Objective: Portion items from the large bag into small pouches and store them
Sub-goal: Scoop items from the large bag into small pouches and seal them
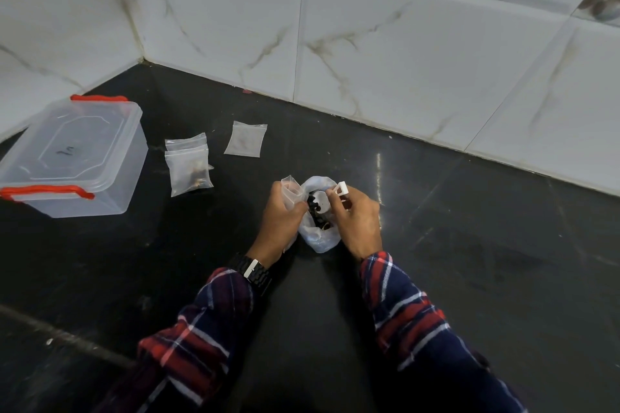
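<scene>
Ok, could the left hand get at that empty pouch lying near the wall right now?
Probably not yet: the left hand grips a small open pouch. The empty pouch itself lies uncovered on the counter.

My feed: dark stone countertop [469, 278], polished, faint scuffs, bright glint of overhead light right of centre. Behind, white marble-look wall tiles [385, 43] with grey-brown veining meet in corner [144, 58] upper left; grout lines darkened.
</scene>
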Motion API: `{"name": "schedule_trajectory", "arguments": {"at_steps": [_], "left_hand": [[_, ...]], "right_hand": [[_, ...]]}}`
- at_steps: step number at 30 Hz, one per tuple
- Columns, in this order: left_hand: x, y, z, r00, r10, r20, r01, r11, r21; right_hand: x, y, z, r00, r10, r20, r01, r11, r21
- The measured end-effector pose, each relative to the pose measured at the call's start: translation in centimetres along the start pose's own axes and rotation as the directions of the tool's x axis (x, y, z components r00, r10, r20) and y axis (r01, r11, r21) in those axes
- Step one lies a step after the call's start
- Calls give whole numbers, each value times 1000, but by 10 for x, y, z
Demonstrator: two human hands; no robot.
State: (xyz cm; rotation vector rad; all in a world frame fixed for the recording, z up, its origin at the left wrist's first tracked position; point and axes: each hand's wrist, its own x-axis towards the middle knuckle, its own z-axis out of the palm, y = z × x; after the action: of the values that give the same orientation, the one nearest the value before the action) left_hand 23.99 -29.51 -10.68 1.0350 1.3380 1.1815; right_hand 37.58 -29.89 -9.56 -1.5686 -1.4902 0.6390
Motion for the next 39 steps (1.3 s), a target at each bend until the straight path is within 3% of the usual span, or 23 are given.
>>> {"name": "schedule_trajectory", "arguments": {"at_steps": [5, 10, 13, 16, 20, 24, 29, 35, 39], "left_hand": [[-1, 1, 0, 1000, 5, 23, -4, 1000, -27], [0, -1, -1, 1000, -6, 30, 7, 998, -56], [-2, 0, 0, 1000, 10, 16, -9, 999, -34], [-3, 1, 0, 1000, 12, 11, -11, 999, -39], [-4, 2, -1, 1000, 28, 6, -27, 1000, -15], [-6, 4, -4, 993, 96, -64, -89, 990, 106], [-14, 7, -9, 954, 260, -147, -193, 912, 363], [-23, 10, -15, 918, 364, -160, -283, 881, 380], [-26, 11, -18, 917, 374, -138, -302, 878, 372]], "right_hand": [[3, -1, -2, 998, 41, -37, -42, 998, -38], [1, -4, -4, 999, 21, 39, -21, 1000, -8], [4, -3, -3, 993, 117, -21, -116, 993, 26], [2, -4, -1, 995, 90, -37, -89, 996, 19], [1, -6, 0, 996, 84, -27, -84, 996, 6], [4, -5, 0, 983, 153, -103, -140, 983, 117], [-1, -18, -9, 991, 87, -106, -71, 986, 150], [-8, -48, -15, 994, 22, -108, 6, 967, 256], [-16, -67, -16, 987, -110, -114, 141, 939, 315]]}}
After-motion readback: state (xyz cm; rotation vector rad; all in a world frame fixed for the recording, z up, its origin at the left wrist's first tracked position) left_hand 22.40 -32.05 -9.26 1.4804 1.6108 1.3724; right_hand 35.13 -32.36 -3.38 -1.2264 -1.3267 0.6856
